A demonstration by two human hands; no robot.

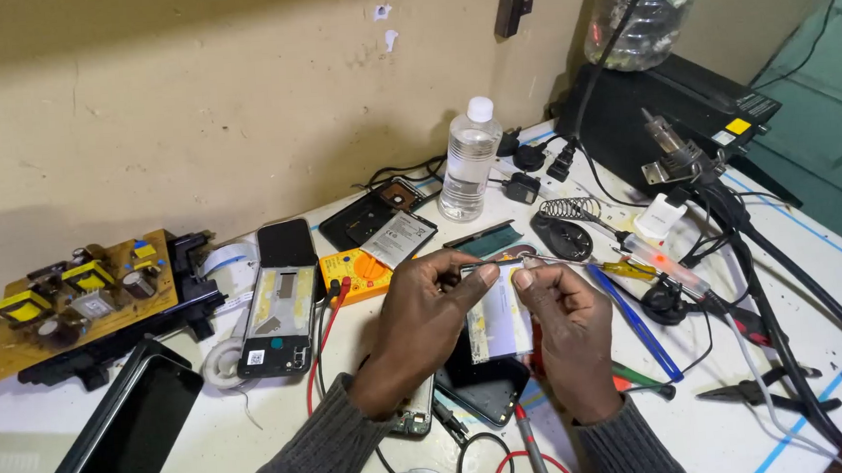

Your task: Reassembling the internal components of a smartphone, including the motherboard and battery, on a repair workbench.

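My left hand (425,309) and my right hand (565,330) are raised together over the white table, fingertips almost meeting. Between them runs a thin silvery tool or wire (500,261), pinched by my left thumb and forefinger at one end and by my right fingers at the other. Directly below lies an opened phone (492,359) with its pale inner plate showing and a dark cover part beneath it. Both grey sleeves reach in from the bottom edge.
An orange multimeter (357,273) with red leads, an opened phone body (277,318), a circuit board (79,298) and a dark tablet (112,440) lie left. A plastic bottle (465,161) stands behind. Screwdrivers (641,325), pliers (767,391), chargers and thick black cables (784,273) crowd the right.
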